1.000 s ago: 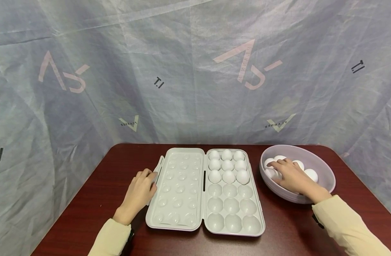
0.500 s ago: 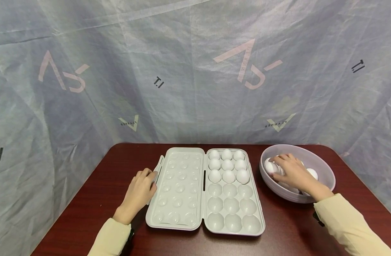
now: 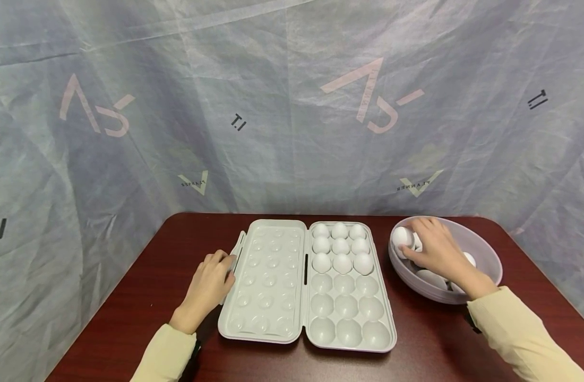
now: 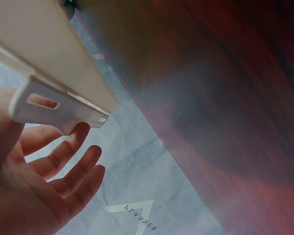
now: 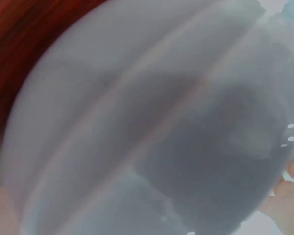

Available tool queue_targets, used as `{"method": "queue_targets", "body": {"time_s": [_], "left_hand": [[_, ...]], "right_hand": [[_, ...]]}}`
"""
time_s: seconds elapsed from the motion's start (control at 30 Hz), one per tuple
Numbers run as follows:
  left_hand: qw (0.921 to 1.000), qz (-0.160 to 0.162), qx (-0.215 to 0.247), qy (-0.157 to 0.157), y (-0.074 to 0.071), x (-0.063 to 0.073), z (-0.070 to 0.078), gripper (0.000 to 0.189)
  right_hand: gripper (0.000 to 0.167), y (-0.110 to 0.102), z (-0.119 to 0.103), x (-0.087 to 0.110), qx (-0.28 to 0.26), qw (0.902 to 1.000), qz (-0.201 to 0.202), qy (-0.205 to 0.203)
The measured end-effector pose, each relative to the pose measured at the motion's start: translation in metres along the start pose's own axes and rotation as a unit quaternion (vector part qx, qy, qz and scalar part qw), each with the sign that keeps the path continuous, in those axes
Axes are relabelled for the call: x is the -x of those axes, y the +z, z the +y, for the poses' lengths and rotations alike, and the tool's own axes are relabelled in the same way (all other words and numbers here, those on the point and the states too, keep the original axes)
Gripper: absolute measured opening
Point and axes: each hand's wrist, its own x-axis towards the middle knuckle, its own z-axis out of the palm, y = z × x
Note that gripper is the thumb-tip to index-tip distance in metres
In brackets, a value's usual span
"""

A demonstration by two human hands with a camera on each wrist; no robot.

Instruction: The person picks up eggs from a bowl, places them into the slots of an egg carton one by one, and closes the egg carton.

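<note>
At the right of the head view, my right hand [image 3: 435, 249] pinches a white egg [image 3: 402, 236] between thumb and fingertips, at the left side of the pale purple bowl [image 3: 485, 260], with more white eggs [image 3: 431, 278] lying under my palm and wrist. At lower left, my left hand [image 3: 207, 286] has its thumb and index finger on either side of the white clasp [image 4: 59, 110], its other fingers loosely bent. Between my hands the egg box lies unfolded on the dark red table [image 3: 139, 302]: its lid [image 3: 269, 294] left of centre, its tray [image 3: 345, 306] right of it, nine eggs [image 3: 341, 246] filling the upper three rows.
</note>
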Motion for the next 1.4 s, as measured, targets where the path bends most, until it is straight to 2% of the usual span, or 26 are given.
{"method": "queue_targets", "body": {"time_s": [0.23, 0.87, 1.13, 1.4], "left_hand": [[1.0000, 0.001, -0.002, 0.003, -0.001, -0.001, 0.000, 0.033], [1.0000, 0.003, 0.004, -0.001, -0.001, -0.001, 0.001, 0.034], [1.0000, 0.004, 0.005, -0.004, 0.000, -0.001, 0.001, 0.033], [1.0000, 0.005, 0.004, -0.002, -0.001, 0.000, 0.001, 0.032]], "right_hand": [[0.042, 0.002, -0.016, -0.007, -0.016, 0.9992, 0.014, -0.035], [0.039, 0.030, -0.064, -0.013, -0.028, 0.9949, -0.002, -0.097], [0.037, 0.041, -0.082, -0.015, -0.039, 0.9900, -0.019, -0.135], [0.038, 0.051, -0.099, -0.017, -0.038, 0.9864, -0.042, -0.154]]}}
